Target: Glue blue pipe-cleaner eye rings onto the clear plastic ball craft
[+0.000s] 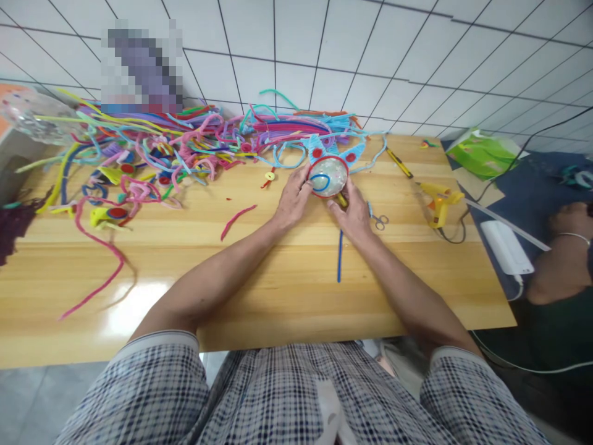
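Red-rimmed round piece (pixel 337 170) is held between left hand (pixel 294 198) and right hand (pixel 354 214), above bench (pixel 278 293). Left edge is grasped by the left hand, fingers curled at the rim; lower right edge is grasped by the right. Blue loop (pixel 328 181) is seen at the piece's clear face; inside or on top can't be told. Small yellow item (pixel 342 200) is partly hidden by the right thumb; whether it's gripped can't be told. Two light-blue pointed pieces (pixel 356 151) with red centres are set just beyond the hands. Scissors (pixel 381 222) are laid just right of the right hand, blue stem (pixel 340 256) bodyward of it. Yellow cutter (pixel 399 162) is placed beyond, to its right; glue gun (pixel 438 201) farther right. Red stem (pixel 237 220) is left of the left hand; fuzzy stem pile (pixel 194 145) is spread beyond that.
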`<state>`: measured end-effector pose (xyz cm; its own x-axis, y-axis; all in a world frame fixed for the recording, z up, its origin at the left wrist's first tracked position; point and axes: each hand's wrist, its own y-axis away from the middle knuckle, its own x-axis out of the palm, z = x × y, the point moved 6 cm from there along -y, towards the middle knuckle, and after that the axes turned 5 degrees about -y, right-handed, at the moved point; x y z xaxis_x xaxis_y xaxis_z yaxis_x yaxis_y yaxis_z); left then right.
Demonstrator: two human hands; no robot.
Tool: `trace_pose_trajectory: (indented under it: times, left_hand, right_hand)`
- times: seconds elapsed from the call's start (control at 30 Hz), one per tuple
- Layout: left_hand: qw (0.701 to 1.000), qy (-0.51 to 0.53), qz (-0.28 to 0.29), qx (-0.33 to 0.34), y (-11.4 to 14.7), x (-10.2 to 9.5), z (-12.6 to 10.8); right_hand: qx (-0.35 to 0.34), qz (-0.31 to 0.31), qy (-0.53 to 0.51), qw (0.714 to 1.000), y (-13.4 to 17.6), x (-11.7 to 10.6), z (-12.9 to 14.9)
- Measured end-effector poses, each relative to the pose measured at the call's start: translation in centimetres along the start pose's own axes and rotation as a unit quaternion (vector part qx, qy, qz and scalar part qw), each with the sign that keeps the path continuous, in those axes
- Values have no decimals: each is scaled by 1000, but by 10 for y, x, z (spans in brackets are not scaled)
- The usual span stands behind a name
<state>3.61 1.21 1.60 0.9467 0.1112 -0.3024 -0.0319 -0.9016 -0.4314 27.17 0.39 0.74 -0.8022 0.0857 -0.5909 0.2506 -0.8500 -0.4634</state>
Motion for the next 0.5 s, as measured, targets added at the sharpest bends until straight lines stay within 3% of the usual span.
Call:
trace_pose_trajectory:
  times: [0.5]
  left_hand:
    - [1000, 11, 9, -10, 0, 3, -4]
  right_hand:
    - [-2, -9, -2, 1000, 0, -1, 3]
